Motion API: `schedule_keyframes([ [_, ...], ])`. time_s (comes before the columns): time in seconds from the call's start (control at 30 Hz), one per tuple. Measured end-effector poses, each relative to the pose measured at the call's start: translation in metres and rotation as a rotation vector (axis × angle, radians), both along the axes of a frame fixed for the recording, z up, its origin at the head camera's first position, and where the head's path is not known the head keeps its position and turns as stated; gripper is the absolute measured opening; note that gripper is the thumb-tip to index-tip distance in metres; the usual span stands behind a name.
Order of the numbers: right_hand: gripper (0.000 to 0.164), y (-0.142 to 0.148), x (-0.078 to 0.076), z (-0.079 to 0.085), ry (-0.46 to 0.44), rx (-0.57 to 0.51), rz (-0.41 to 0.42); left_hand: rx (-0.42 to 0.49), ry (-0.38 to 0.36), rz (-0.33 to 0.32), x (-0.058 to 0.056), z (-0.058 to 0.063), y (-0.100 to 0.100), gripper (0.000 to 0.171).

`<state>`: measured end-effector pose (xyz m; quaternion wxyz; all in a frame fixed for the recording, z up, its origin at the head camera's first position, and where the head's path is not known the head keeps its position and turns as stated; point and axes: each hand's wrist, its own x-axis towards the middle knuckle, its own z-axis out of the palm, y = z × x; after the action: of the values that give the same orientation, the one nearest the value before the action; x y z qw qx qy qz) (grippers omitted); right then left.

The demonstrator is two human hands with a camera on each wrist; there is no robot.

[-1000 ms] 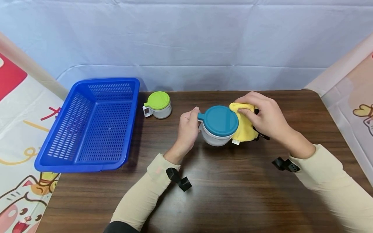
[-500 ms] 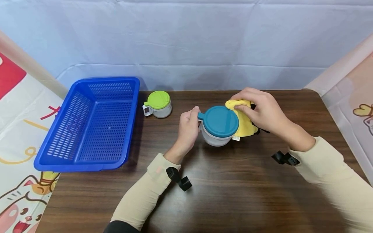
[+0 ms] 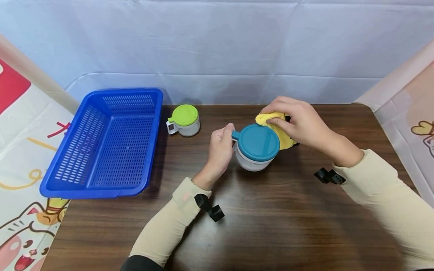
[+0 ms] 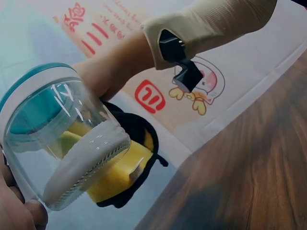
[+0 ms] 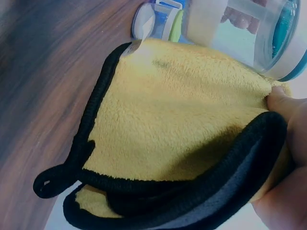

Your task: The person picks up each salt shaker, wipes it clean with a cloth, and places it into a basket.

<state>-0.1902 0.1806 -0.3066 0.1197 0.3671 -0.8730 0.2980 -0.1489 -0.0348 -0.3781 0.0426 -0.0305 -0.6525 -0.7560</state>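
Yellow cloth point(image 3: 286, 140) was pinched between thumb and fingers of the right hand point(image 3: 300, 119), its fold against the lid point(image 3: 259, 142). The left hand point(image 3: 220, 148) gripped the jar point(image 3: 252, 163) above the table point(image 3: 271, 226); farther left stood a green-lidded jar point(image 3: 184, 119) and a basket point(image 3: 120, 148).

left hand point(image 3: 219, 148): bare to the wrist
right hand point(image 3: 300, 120): bare as well
left sleeve point(image 3: 162, 227): pale beige, snug, a broad cuff with a faint pinkish spot
right sleeve point(image 3: 383, 201): same beige, finely ribbed from where i stand
black band point(image 3: 141, 263): crosses the left sleeve's upper end
left wrist mount point(image 3: 209, 208): black, two angular blocks
right wrist mount point(image 3: 329, 175): black, blocky, small dots on one face
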Motion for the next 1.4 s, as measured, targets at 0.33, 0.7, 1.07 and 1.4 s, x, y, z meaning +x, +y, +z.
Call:
schedule_keyframes([
  [0.33,0.03,-0.01,0.0,0.006,0.068,0.037,0.035,-0.007,0.003,-0.011,0.001,0.001,0.001,0.055],
  [0.7,0.03,-0.024,0.004,0.012,0.194,0.084,0.127,-0.016,-0.002,-0.012,0.001,0.0,0.004,0.055],
  [1.07,0.03,-0.034,0.004,0.019,0.24,0.181,0.203,-0.027,0.014,-0.024,0.0,-0.002,0.004,0.054],
  [1.4,0.031,-0.038,0.001,0.021,0.226,0.283,0.226,-0.024,0.031,-0.017,0.0,-0.002,0.004,0.053],
])
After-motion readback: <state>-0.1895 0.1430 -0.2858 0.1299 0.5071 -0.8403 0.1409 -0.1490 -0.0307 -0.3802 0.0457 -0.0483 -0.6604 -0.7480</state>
